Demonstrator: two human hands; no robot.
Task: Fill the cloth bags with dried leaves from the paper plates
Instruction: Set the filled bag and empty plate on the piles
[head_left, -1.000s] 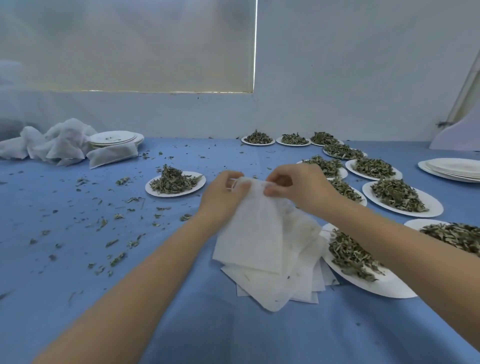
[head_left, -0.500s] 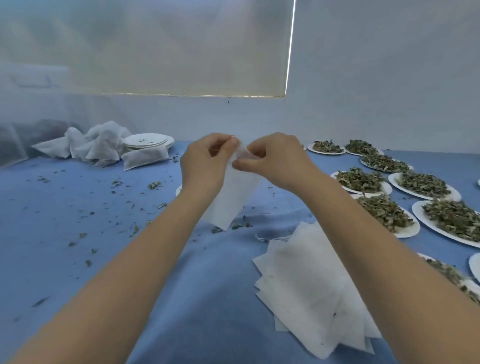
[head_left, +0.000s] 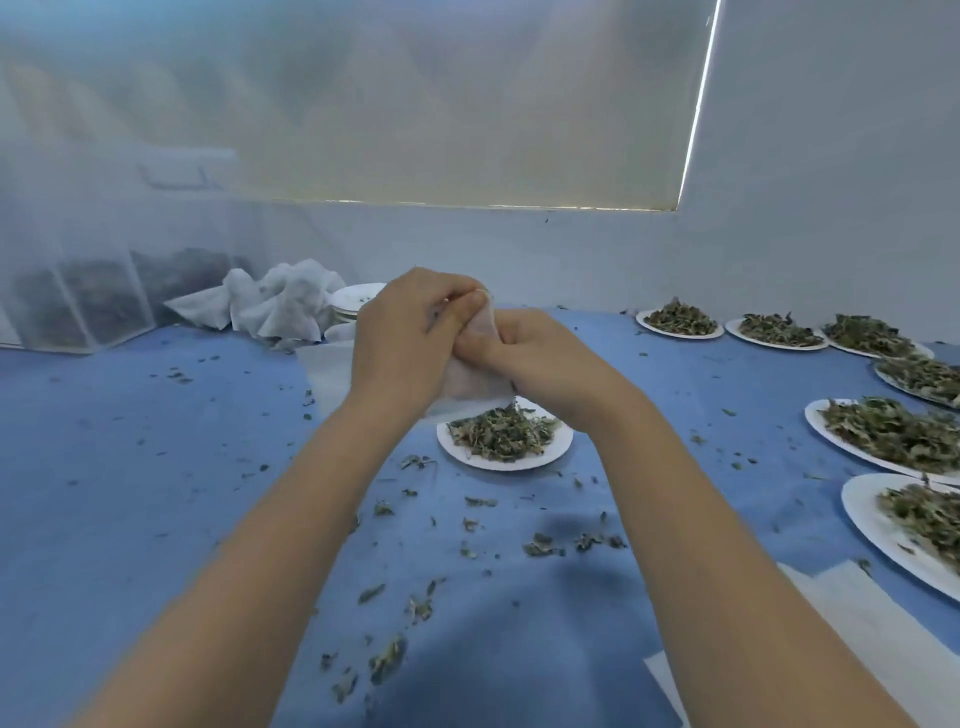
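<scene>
A white cloth bag (head_left: 475, 382) hangs in the air between both hands, above the blue table. My left hand (head_left: 402, 345) pinches its top edge, and my right hand (head_left: 540, 358) grips the bag from the right side. Directly below them sits a paper plate (head_left: 561, 449) heaped with dried leaves (head_left: 501, 434). The bag's mouth is hidden behind my fingers. A stack of flat empty bags (head_left: 862, 639) lies at the lower right.
Several more paper plates of leaves (head_left: 680, 319) line the right side and far edge. Filled bags (head_left: 270, 304) and stacked empty plates (head_left: 353, 301) sit at the far left. Loose leaf bits (head_left: 540, 548) litter the blue cloth. Clear bins (head_left: 98, 306) stand at left.
My view has swung left. Both hands carried the bag away from the stack to above the lone plate, and my right hand now wraps the bag's side.
</scene>
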